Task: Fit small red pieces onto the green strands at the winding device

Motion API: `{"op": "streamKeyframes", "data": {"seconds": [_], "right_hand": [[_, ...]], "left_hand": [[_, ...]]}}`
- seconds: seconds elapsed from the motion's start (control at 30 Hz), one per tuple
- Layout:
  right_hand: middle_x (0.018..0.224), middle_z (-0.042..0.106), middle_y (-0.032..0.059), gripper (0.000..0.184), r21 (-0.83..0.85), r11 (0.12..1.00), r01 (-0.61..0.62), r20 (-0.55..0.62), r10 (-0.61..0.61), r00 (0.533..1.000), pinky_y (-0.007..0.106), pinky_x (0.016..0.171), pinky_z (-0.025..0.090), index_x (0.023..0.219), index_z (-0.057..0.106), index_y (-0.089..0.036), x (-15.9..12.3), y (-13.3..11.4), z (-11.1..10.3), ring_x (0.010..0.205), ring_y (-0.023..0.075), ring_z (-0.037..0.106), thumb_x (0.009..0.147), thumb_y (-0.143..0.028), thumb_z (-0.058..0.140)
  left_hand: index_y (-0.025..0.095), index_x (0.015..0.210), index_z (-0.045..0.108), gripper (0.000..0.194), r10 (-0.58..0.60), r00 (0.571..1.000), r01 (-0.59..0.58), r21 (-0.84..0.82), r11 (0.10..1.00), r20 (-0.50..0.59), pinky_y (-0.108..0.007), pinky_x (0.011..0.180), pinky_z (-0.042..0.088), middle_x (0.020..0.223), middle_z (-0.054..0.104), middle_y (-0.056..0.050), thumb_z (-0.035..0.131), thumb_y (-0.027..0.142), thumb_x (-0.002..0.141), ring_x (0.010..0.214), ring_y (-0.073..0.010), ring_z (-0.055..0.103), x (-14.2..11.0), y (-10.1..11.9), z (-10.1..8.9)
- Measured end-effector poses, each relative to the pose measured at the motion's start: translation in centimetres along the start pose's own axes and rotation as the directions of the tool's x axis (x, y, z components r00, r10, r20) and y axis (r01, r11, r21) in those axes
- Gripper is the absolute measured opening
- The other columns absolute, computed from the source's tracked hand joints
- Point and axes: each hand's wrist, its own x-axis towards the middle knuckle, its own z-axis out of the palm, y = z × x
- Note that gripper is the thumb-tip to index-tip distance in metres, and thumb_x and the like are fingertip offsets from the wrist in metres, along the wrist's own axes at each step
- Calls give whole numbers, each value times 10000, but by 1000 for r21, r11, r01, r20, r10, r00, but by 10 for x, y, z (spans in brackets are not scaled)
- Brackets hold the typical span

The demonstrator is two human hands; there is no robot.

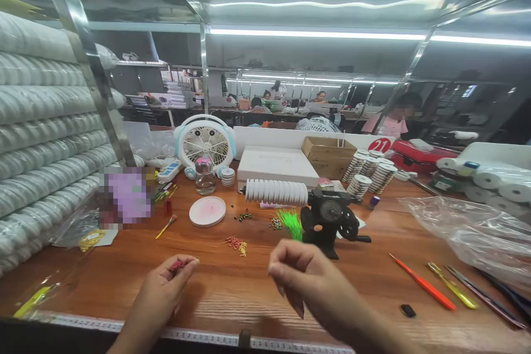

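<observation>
My left hand (166, 287) is closed above the front of the table, pinching a small dark red piece (177, 264) between thumb and fingers. To its right, my right hand (309, 274) is pinched with the fingertips near the thumb; whatever it holds, if anything, is too small to see. Beyond the hands lie a little pile of red and yellow bits (236, 244), some dark beads (243, 215) and some multicoloured beads (275, 223). Bright green fibres (290, 222) lie beside a black hand-cranked winder (329, 215), which carries a row of white spools (277, 192).
A white round dish (207, 212) and a brush (166, 227) lie at left, before a fan (205, 146). Orange (423, 282) and yellow (452, 286) tools lie at right by plastic wrapping (460, 232). Wrapped rolls (50, 121) are stacked left. A measuring tape (199, 337) edges the table.
</observation>
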Motion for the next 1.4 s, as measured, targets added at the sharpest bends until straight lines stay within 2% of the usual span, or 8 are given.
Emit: {"op": "streamKeyframes", "data": {"seconds": [0.1, 0.2, 0.5, 0.8, 1.17, 1.27, 1.33, 1.4], "right_hand": [[669, 585, 16, 218, -30, 987, 156, -10, -156, 988, 186, 370, 416, 721, 561, -174, -6, -39, -11, 556, 123, 569, 757, -369, 650], [562, 532, -46, 199, -81, 985, 151, -61, -156, 986, 160, 322, 348, 720, 528, -184, 5, -42, -17, 380, 57, 438, 764, -345, 636], [557, 480, -60, 133, -358, 928, -100, -66, 82, 994, 161, 334, 246, 710, 539, -165, 30, -13, -36, 369, 24, 333, 784, -269, 575], [545, 517, -42, 141, -374, 918, -131, -6, 138, 990, 189, 360, 348, 652, 522, -172, 30, -10, -41, 395, 59, 408, 767, -235, 575], [428, 390, -86, 175, -191, 967, -170, -153, 142, 978, 223, 408, 148, 561, 554, -157, 26, 24, -53, 388, 37, 248, 663, -223, 679], [384, 350, -105, 196, -75, 991, -107, -153, 95, 984, 224, 407, 129, 592, 572, -153, 17, 29, -56, 374, 33, 219, 645, -286, 706], [376, 335, -115, 259, 28, 998, -61, -156, 64, 986, 224, 393, 105, 613, 568, -151, 10, 32, -55, 359, 26, 195, 623, -353, 729], [377, 329, -120, 308, 134, 991, -7, -171, 30, 985, 226, 380, 80, 621, 559, -149, 2, 35, -55, 346, 18, 172, 602, -392, 746]], "left_hand": [[172, 850, 631, 391, 99, 993, -116, 410, 905, 62, -216, 354, 279, 442, 505, 54, 542, 540, 751, 321, -102, 379, 13, 8, 9], [191, 913, 669, 312, 193, 970, -243, 658, 713, 149, -271, 573, 426, 705, 690, -30, 513, 429, 784, 616, -202, 615, 27, 19, 25], [199, 801, 628, 233, 182, 953, -298, 861, 413, 243, -322, 645, 370, 790, 704, -104, 446, 343, 816, 782, -279, 625, 57, 25, 56], [202, 810, 626, 282, 128, 962, -272, 903, 332, 243, -307, 680, 388, 884, 714, -103, 403, 373, 834, 860, -267, 630, 52, 32, 47], [214, 813, 565, 230, 212, 958, -267, 876, 402, 194, -317, 593, 368, 673, 645, -69, 411, 384, 819, 698, -275, 611, 40, 34, 59], [217, 903, 531, 320, 199, 956, -294, 710, 640, 216, -259, 506, 381, 607, 606, 2, 370, 488, 847, 522, -173, 562, 15, 39, 74], [211, 904, 530, 320, 101, 958, -182, 296, 938, 268, -219, 416, 318, 749, 655, -13, 531, 505, 777, 457, -115, 519, -4, 40, 91], [192, 828, 565, 300, 39, 942, -37, -11, 999, 334, -187, 383, 260, 769, 666, -17, 671, 442, 699, 438, -69, 480, -21, 40, 111]]}}
